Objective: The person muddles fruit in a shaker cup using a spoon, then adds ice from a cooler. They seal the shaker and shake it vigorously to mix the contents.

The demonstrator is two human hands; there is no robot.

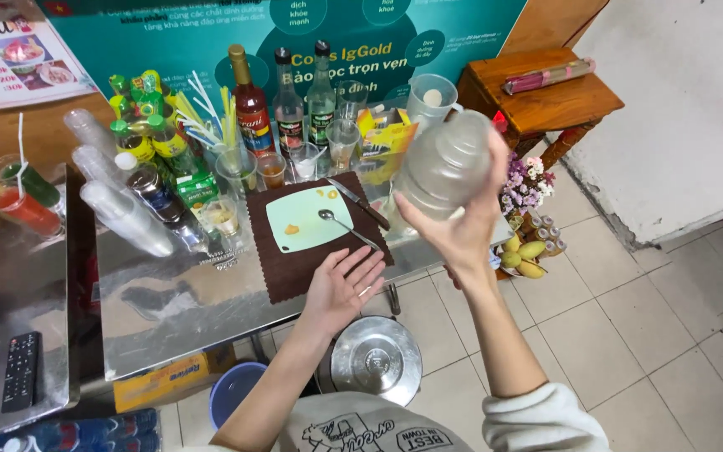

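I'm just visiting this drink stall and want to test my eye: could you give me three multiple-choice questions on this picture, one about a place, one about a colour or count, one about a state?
1. Where does the metal spoon lie?
A. on the pale green cutting board
B. on the wooden stool
C. on the floor

2. What colour is the mat under the cutting board?
A. white
B. dark brown
C. yellow

3. How is the right hand occupied?
A. it is empty and flat
B. it grips a knife
C. it holds up a clear plastic jug, tilted

Answers:
1 A: the spoon has its bowl on the cutting board, with the handle running off the edge.
2 B: the mat shows dark brown around the board.
3 C: the right hand cradles the clear plastic jug above the table, while the left hand hovers open.
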